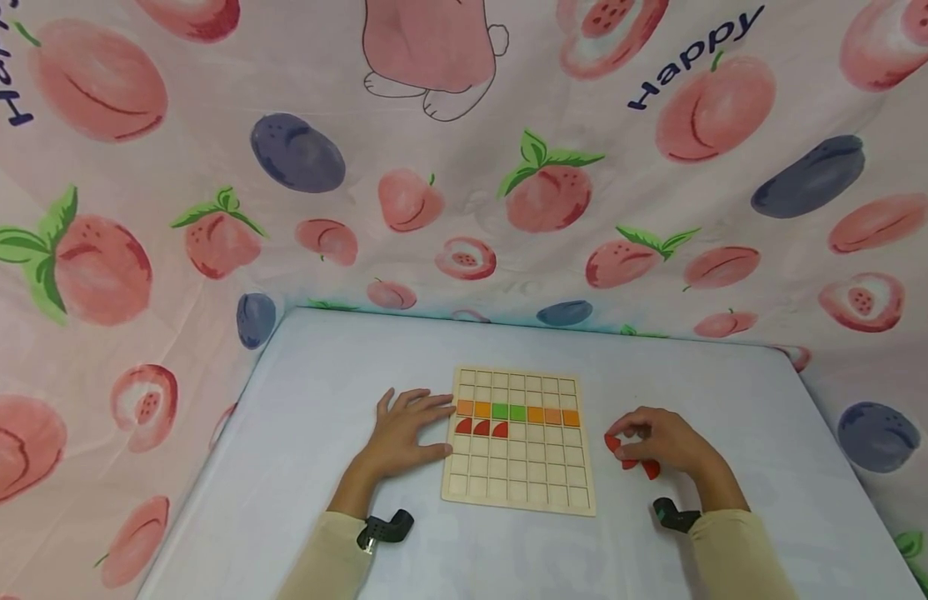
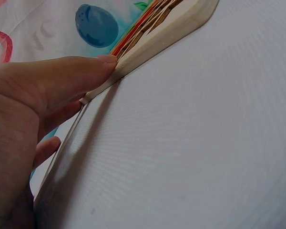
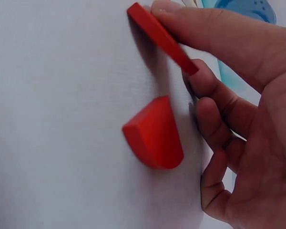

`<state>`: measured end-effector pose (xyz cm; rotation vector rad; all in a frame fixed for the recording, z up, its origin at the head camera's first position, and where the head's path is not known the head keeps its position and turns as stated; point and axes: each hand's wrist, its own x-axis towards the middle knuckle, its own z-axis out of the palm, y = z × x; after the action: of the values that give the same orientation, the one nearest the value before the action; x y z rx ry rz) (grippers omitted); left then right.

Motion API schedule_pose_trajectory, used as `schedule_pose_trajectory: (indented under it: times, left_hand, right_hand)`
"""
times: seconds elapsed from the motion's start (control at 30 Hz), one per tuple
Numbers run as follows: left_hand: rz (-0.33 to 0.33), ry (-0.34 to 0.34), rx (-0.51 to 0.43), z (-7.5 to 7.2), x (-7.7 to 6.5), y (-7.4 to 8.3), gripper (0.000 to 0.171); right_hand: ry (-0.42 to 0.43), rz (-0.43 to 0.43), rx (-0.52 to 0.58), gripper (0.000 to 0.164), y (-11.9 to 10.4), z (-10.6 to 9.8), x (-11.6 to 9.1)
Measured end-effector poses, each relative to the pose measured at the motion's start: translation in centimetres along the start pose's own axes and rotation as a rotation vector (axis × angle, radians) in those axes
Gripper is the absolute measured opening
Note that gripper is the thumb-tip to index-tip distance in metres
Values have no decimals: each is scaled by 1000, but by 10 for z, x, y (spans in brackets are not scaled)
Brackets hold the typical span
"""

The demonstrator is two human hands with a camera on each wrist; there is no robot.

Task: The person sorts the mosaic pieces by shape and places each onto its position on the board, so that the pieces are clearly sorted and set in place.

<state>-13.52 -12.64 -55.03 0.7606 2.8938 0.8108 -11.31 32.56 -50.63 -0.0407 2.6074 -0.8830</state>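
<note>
A square wooden grid board (image 1: pixel 516 492) lies on the table. One row across it holds orange and green square tiles (image 1: pixel 509 412); three red quarter-circle pieces (image 1: pixel 481 427) fill the left cells of the row beneath. My left hand (image 1: pixel 407 433) rests at the board's left edge, fingers spread, and its thumb (image 2: pixel 81 74) touches the rim in the left wrist view. To the right of the board, my right hand (image 1: pixel 670 442) pinches a red quarter-circle piece (image 3: pixel 162 36) between thumb and fingers. Below it on the table lies another red quarter-circle piece (image 3: pixel 155 136); the head view shows more red partly behind the hand.
The white table (image 1: pixel 344 350) extends around the board on all sides. Behind it and at the sides hangs a pink cloth (image 1: pixel 404 275) printed with fruit. A black wrist camera (image 1: pixel 389 527) sits on the left wrist, and another black camera (image 1: pixel 674 515) on the right.
</note>
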Motion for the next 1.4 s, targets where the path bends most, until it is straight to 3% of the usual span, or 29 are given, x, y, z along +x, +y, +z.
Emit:
schedule_pose_trajectory:
  times: [0.33, 0.9, 1.4]
  left_hand:
    - [-2, -15, 8, 0, 1, 0, 65]
    - [-2, -18, 9, -1, 1, 0, 63]
    - [-6, -13, 11, 0, 1, -1, 64]
  right_hand:
    - [32, 19, 2, 40, -3, 6, 2]
    - [120, 4, -29, 37, -4, 10, 4]
    - [156, 23, 127, 37, -18, 14, 4]
